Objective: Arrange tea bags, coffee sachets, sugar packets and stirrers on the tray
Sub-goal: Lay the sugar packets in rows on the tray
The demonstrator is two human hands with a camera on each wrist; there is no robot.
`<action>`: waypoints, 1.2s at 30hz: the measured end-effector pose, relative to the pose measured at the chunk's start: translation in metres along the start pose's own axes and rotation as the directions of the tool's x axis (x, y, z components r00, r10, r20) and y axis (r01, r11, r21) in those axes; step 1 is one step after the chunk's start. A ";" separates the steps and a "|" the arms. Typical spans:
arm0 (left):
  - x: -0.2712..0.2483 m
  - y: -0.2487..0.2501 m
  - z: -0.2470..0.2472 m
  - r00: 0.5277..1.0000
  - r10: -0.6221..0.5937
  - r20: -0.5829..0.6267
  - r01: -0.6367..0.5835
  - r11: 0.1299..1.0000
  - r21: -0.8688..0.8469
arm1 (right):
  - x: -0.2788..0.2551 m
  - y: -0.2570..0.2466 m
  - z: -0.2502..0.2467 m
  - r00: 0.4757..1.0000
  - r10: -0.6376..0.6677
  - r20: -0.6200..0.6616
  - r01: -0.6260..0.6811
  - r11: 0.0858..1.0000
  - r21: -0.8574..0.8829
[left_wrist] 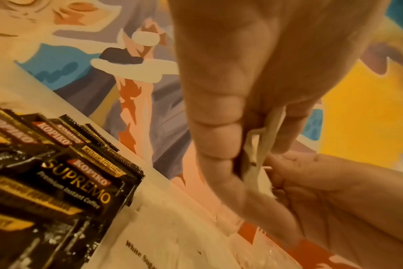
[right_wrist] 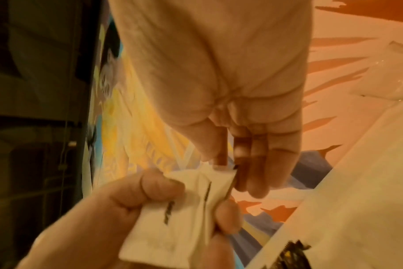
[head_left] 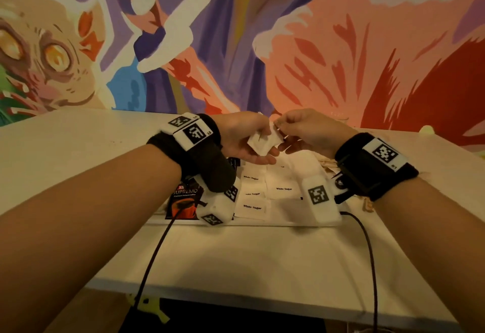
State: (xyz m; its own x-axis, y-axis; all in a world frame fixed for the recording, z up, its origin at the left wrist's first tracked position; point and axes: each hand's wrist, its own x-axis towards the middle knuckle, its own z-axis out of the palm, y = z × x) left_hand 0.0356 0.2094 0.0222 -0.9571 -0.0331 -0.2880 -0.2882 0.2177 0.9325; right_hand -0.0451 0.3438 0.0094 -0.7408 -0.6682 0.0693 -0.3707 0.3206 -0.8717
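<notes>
- Both hands meet above the tray in the head view: the left hand (head_left: 244, 138) holds a small bunch of white sugar packets (head_left: 265, 141), thumb on top and fingers curled beneath, while the right hand (head_left: 301, 133) pinches the bunch's upper corner. Directly below the grip, more "White Sugar" packets (head_left: 284, 189) lie flat on the white tray (head_left: 262, 221); a black coffee sachet (head_left: 185, 201) sits below and left of it, half hidden by the left wrist camera.
- Left wrist view: overlapping Kopiko sachets (left_wrist: 76, 182) lie left of the grip, and the white packets show edge-on between thumb and fingers.
- Right wrist view: blurred, but there seem to be two or three creased packets (right_wrist: 173, 218) in the pinch.
</notes>
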 end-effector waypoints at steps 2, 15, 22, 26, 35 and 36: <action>-0.001 -0.003 -0.004 0.998 0.039 0.052 -0.036 0.997 -0.070 | -0.003 -0.001 0.000 1.000 0.009 0.003 -0.010 0.995 0.095; 0.007 -0.025 -0.001 0.996 0.079 -0.047 -0.090 0.943 -0.321 | -0.006 0.009 0.019 0.979 0.119 -0.165 -0.052 0.931 0.363; -0.004 -0.024 -0.006 0.986 0.050 -0.162 -0.087 0.969 -0.230 | -0.011 0.012 0.013 0.982 0.156 -0.108 -0.092 0.890 0.446; -0.008 -0.028 -0.020 0.957 0.021 -0.291 -0.060 0.991 -0.124 | -0.019 0.017 0.007 0.964 0.252 -0.089 -0.199 0.897 0.394; -0.008 -0.034 -0.013 0.969 0.038 -0.242 0.013 0.979 0.203 | -0.032 0.040 0.001 0.908 0.419 -0.026 -0.416 0.892 -0.176; -0.009 -0.034 -0.010 0.977 0.023 -0.210 0.021 0.978 0.206 | -0.033 0.041 0.001 0.895 0.447 -0.011 -0.432 0.859 -0.274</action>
State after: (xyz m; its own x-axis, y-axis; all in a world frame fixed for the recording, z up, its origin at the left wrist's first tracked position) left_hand 0.0535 0.1925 -0.0050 -0.9488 -0.2323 -0.2141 -0.2956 0.4135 0.8612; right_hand -0.0349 0.3785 -0.0286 -0.8346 -0.4470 -0.3218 -0.1515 0.7480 -0.6462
